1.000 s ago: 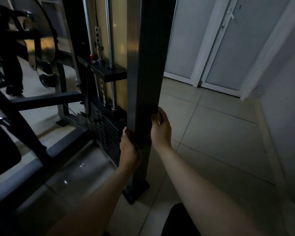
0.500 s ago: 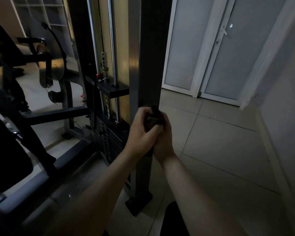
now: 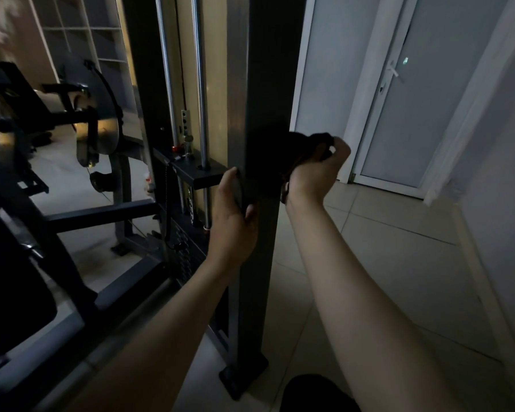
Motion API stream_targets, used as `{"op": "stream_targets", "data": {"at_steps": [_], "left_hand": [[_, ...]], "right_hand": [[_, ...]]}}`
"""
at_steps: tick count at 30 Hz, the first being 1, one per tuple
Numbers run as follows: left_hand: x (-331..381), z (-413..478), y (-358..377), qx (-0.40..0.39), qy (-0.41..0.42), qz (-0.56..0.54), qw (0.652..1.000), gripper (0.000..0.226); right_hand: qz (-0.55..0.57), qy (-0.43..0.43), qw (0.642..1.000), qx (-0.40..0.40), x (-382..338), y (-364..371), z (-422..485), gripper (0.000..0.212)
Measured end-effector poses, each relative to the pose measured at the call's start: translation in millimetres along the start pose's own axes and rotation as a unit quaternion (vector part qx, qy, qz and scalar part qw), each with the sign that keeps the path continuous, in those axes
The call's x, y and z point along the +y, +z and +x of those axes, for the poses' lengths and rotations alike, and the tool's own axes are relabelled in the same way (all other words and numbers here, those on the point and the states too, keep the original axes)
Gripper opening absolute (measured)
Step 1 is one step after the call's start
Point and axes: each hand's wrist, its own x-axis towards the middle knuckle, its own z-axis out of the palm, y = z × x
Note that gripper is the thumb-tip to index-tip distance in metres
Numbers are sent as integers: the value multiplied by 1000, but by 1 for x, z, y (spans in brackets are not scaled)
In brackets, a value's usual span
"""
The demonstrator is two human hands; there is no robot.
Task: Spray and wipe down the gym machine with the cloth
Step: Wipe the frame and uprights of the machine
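Wipe step in hand. L hand (image 3: 232,224): grip curled round left edge of the machine's post (image 3: 256,278); whether it pins a cloth end, can't tell. R hand (image 3: 315,173): grip pinching the dark cloth (image 3: 309,142), which seems wrapped across post at mid-height. Next, prob: pull taut, slide along post. Dim light, so cloth vs post is hard to separate. Post top cut off.

no text, label or number is readable anywhere in this dim view.

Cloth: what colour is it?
Black, as far as the dim light shows; the cloth is clearest in the head view, bunched in the right hand.
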Motion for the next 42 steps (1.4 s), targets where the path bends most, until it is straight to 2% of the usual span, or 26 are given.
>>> {"op": "stream_targets", "data": {"at_steps": [2, 5, 7, 9, 11, 13, 15, 19, 22, 26, 28, 30, 33, 36, 38, 42], "left_hand": [[-4, 0, 7, -9, -5, -29, 1000, 83], [-7, -3, 15, 2, 2, -1, 1000, 83], [-9, -4, 16, 13, 4, -10, 1000, 85], [-14, -4, 18, 19, 5, -29, 999, 86], [-18, -6, 20, 22, 22, -43, 999, 78], [-21, -7, 22, 25, 31, -69, 997, 70], [-25, -6, 23, 27, 23, -92, 995, 69], [-24, -11, 20, 15, -17, -143, 989, 71], [-28, -29, 18, 34, -71, -82, 993, 63], [-55, -64, 22, 46, -112, 37, 992, 56], [-66, -76, 24, 28, -137, 26, 990, 58], [-73, -85, 26, 13, -150, 6, 989, 61], [-81, -90, 27, 17, -113, 39, 993, 62], [-89, -90, 31, 22, -101, 83, 991, 61], [-95, -92, 34, 23, -95, 80, 992, 60], [-111, -94, 38, 8, -74, 75, 994, 60]], "right_hand": [[-64, -71, 995, -39, 0, 15, 3, 14], [-158, -153, 968, -119, 17, 25, -6, 43], [-199, -182, 953, -135, 36, 19, -17, 53], [-225, -187, 947, -135, 58, 5, -27, 51], [-214, -139, 956, -146, 74, -10, -36, 45], [-146, -48, 975, -159, 90, -28, -44, 33], [-107, 13, 978, -181, 108, -49, -53, 28], [-181, 96, 961, -183, 136, -78, -70, 34], [-179, 70, 969, -152, 118, -67, -59, 33], [-172, -60, 973, -141, 81, -35, -45, 36], [-173, -88, 971, -138, 82, -26, -41, 40], [-176, -95, 970, -138, 94, -29, -44, 33], [-184, -50, 975, -117, 132, -47, -60, 22], [-181, 67, 978, -79, 178, -75, -86, 29], [-150, 130, 978, -62, 201, -91, -99, 25], [-117, 157, 978, -73, 223, -114, -123, 18]]}}
